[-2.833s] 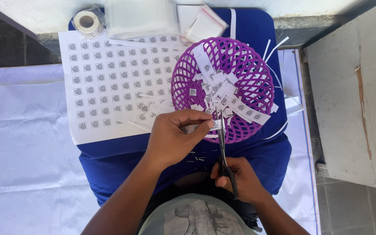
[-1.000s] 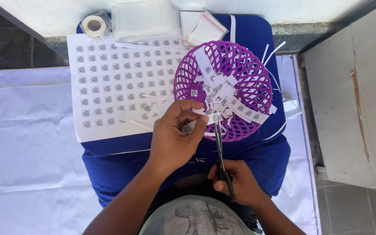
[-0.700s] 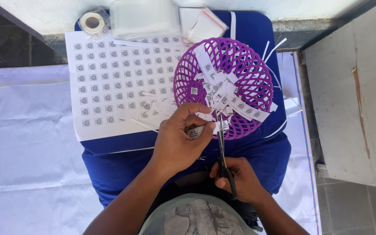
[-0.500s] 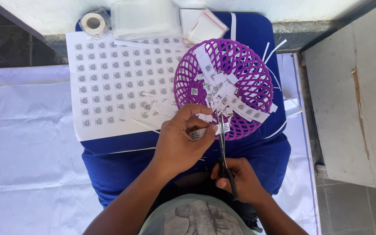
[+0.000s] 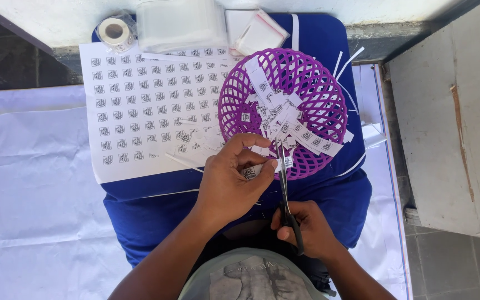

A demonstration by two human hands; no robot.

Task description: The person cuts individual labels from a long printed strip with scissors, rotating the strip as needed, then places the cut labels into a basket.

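My left hand (image 5: 230,183) pinches a narrow white paper strip (image 5: 252,170) printed with small square codes, just in front of a purple lattice basket (image 5: 312,83). My right hand (image 5: 305,230) grips black-handled scissors (image 5: 283,183), whose blades point away from me and meet the strip's right end at the basket's near rim. Several cut white code tags (image 5: 276,119) lie heaped inside the basket. A white sheet printed with rows of codes (image 5: 140,105) lies to the left on a blue surface (image 5: 329,189).
A tape roll (image 5: 115,30), a clear plastic box (image 5: 179,22) and small clear bags (image 5: 259,33) sit at the far edge. Thin paper offcuts (image 5: 348,61) lie right of the basket. White cloth (image 5: 29,189) covers the floor at left; a grey slab (image 5: 451,122) stands at right.
My left hand has fed the strip slightly along the blades and shifted a little toward the basket's rim. The scissors stay in the same place, snipping.
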